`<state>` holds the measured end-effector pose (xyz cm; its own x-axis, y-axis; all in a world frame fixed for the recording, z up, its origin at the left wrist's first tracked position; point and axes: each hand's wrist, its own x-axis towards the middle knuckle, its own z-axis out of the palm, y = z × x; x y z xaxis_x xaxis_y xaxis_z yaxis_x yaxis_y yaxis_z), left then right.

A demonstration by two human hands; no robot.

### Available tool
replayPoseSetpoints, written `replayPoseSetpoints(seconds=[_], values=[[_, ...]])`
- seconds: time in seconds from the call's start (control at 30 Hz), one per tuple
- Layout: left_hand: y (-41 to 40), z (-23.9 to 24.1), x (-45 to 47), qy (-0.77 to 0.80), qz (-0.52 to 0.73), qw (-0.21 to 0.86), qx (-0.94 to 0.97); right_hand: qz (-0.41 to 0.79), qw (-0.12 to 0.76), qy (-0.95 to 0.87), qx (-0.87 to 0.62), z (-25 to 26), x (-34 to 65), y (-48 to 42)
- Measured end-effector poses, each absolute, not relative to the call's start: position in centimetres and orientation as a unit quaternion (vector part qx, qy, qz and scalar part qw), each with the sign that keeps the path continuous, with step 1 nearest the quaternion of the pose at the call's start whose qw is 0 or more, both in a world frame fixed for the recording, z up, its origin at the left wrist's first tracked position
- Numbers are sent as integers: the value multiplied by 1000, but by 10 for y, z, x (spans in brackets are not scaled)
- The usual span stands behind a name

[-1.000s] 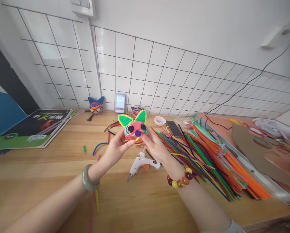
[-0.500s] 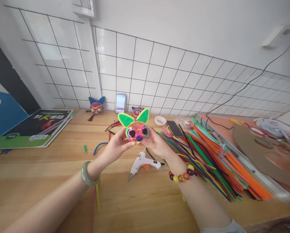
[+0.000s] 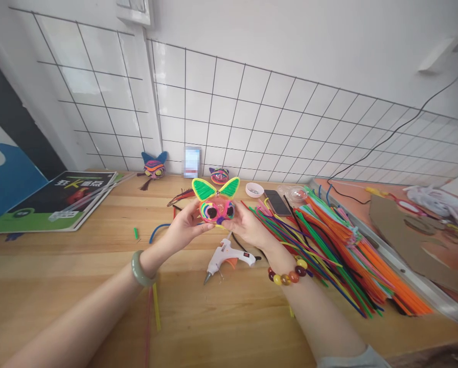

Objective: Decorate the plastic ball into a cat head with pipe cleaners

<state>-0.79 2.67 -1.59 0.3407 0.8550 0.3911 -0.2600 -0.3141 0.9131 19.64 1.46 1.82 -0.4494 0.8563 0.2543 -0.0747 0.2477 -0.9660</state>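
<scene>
Fingers of my left hand (image 3: 183,227) and right hand (image 3: 248,227) close around the pipe-cleaner cat head (image 3: 215,203). Glue gun (image 3: 229,256) lies just below my grip.

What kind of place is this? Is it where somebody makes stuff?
Probably a craft corner, maybe at home. A heap of coloured pipe cleaners lies on the wooden table, a glue gun near it, and the left hand and right hand hold a pipe-cleaner animal head.

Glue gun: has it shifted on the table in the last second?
No. The glue gun lies where it was, nozzle toward the near-left, with the same gap to the phone and the blue pipe cleaner.
</scene>
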Motion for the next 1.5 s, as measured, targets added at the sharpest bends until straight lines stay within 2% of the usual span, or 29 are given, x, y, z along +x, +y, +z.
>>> replayPoseSetpoints(seconds=[0.33, 0.6, 0.77, 0.9, 1.03, 1.17, 1.37, 1.5], values=[[24, -15, -12, 244, 502, 530, 639, 519, 434, -668, -310, 12, 195, 17], [20, -11, -9, 251, 531, 556, 588, 545, 426, -644, -326, 13, 187, 13], [23, -11, -18, 265, 525, 587, 556, 590, 403, -641, -281, 17, 197, 14], [19, -5, -21, 250, 470, 648, 545, 674, 380, -569, -278, 13, 206, 19], [9, 1, -15, 226, 429, 656, 578, 711, 363, -529, -286, 9, 204, 22], [3, 1, -10, 212, 400, 652, 609, 720, 380, -498, -297, 14, 205, 27], [2, 0, -8, 202, 349, 655, 638, 732, 467, -375, -326, 29, 219, 32], [3, -2, -8, 221, 334, 657, 639, 729, 500, -362, -296, 39, 228, 30]])
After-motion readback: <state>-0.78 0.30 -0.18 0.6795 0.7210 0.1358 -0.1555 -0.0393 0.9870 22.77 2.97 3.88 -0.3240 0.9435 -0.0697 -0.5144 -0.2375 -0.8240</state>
